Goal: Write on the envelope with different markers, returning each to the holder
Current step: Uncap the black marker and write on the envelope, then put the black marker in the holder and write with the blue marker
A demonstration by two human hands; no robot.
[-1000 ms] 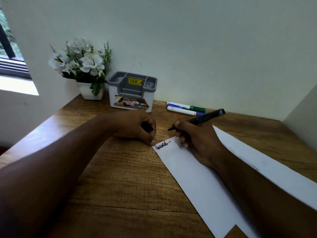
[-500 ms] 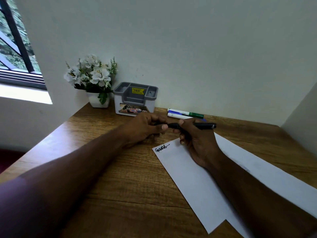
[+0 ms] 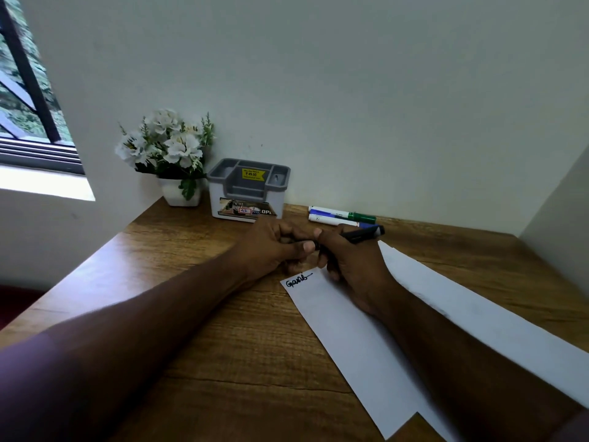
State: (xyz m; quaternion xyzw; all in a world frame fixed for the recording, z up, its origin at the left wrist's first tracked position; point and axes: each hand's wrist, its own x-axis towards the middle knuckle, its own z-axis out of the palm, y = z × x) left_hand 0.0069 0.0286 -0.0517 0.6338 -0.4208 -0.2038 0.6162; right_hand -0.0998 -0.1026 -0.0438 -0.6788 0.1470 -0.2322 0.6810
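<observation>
Both hands have drawn together since a second ago, when the right hand had the black marker tilted up over the paper and the left hand sat fisted beside it. Now the marker lies nearly level between them, the right hand closed around its barrel and the left hand's fingers curled and pinching at its near end, which they cover; whether a cap is on there cannot be made out.

Below them the white envelope lies slantwise on the wooden tabletop, a short black scrawl in its far corner; its near end runs out of the picture and the right forearm hides part of it. The tabletop fits into a corner of pale walls, with a window at the far left, cut off by the edge. Against the back wall stand a pot of white flowers and, just beside it, the grey holder with a yellow price sticker. To the right of it a green marker and a blue marker lie side by side, the blue marker's far end hidden behind the black marker.
</observation>
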